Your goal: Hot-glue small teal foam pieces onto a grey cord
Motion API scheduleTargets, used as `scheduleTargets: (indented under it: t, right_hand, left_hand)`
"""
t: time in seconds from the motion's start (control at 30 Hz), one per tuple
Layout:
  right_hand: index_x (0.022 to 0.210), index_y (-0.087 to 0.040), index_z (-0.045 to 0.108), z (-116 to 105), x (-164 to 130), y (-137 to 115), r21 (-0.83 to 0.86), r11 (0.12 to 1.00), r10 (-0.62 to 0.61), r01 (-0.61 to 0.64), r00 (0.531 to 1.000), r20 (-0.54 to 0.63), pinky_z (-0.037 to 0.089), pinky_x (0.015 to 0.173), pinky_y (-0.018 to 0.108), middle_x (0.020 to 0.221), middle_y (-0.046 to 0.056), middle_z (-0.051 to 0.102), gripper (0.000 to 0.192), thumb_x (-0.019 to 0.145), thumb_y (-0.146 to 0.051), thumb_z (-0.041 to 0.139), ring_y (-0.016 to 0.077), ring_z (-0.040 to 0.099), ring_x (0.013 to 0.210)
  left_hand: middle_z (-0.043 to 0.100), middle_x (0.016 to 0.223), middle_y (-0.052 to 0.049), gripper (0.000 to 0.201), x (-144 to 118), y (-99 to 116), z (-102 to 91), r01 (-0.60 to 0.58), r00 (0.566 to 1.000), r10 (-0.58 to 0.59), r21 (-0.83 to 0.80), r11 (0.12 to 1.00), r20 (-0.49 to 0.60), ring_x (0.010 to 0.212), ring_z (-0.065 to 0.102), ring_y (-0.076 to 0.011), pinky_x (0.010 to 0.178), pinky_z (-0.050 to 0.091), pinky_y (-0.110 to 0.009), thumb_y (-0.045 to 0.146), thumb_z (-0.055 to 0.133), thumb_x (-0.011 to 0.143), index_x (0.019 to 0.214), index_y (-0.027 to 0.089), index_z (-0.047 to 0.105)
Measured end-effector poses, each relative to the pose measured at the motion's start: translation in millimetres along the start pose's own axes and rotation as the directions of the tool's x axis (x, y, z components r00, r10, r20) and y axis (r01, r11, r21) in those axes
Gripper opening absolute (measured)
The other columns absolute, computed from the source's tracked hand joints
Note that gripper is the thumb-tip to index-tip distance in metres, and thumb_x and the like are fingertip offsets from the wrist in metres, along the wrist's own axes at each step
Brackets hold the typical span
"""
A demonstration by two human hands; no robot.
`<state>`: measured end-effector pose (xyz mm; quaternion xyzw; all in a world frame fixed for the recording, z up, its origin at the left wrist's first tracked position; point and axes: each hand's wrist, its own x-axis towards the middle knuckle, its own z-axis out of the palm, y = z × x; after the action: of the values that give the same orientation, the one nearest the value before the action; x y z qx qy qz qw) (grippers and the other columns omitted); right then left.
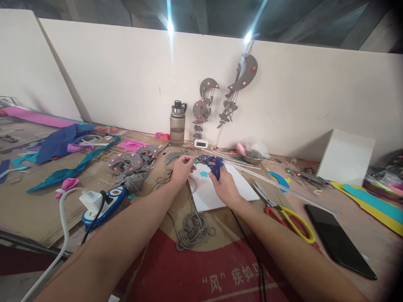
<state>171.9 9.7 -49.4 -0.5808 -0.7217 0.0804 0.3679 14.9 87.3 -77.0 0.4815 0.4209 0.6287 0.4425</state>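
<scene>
My right hand (226, 184) is wrapped round the handle of a blue hot glue gun (214, 166), whose nozzle points left. Close to that nozzle, my left hand (184, 168) pinches something too small to make out. A grey cord (192, 188) runs from just below its fingers to a loose bundle of grey cord (192, 230) nearer me. Beneath the glue gun, a teal flower-shaped piece (204, 173) lies on white paper (210, 197). A grey crescent (172, 157) is partly hidden behind my left hand.
Scissors (285, 214) and a black phone (340, 241) lie at right. A bottle (177, 126) and small digital clock (200, 144) stand by the white wall panel. At left are a power strip (105, 205), grey dotted crescents (126, 162) and coloured scraps. Decorated crescents (247, 73) hang behind.
</scene>
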Motion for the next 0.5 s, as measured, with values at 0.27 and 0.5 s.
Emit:
scheduleTargets:
  t: [0.27,0.5]
  right_hand:
    - [0.118,-0.014,0.047,0.5,-0.1,-0.2,-0.007,1.000,0.008,-0.008,1.000,0.004,0.045,0.079,0.034,0.104,0.014,0.066,0.033,0.089,-0.030,0.045,0.0256,0.063,0.092]
    - [0.122,-0.014,0.046,1.2,-1.4,-0.6,-0.002,1.000,0.010,-0.010,1.000,0.004,0.045,0.080,0.034,0.106,0.014,0.065,0.037,0.089,-0.030,0.045,0.0253,0.063,0.094]
  left_hand:
    - [0.058,0.053,0.001,0.021,1.6,-3.0,-0.1,-0.004,1.000,0.004,0.010,1.000,0.009,0.044,0.054,-0.0096,0.042,0.036,-0.020,0.034,0.064,0.072,0.077,0.015,0.056]
    - [0.059,0.053,0.001,0.022,1.8,-3.3,-0.3,-0.006,1.000,0.006,0.016,1.000,0.009,0.044,0.054,-0.0094,0.043,0.037,-0.020,0.035,0.064,0.072,0.077,0.015,0.057]
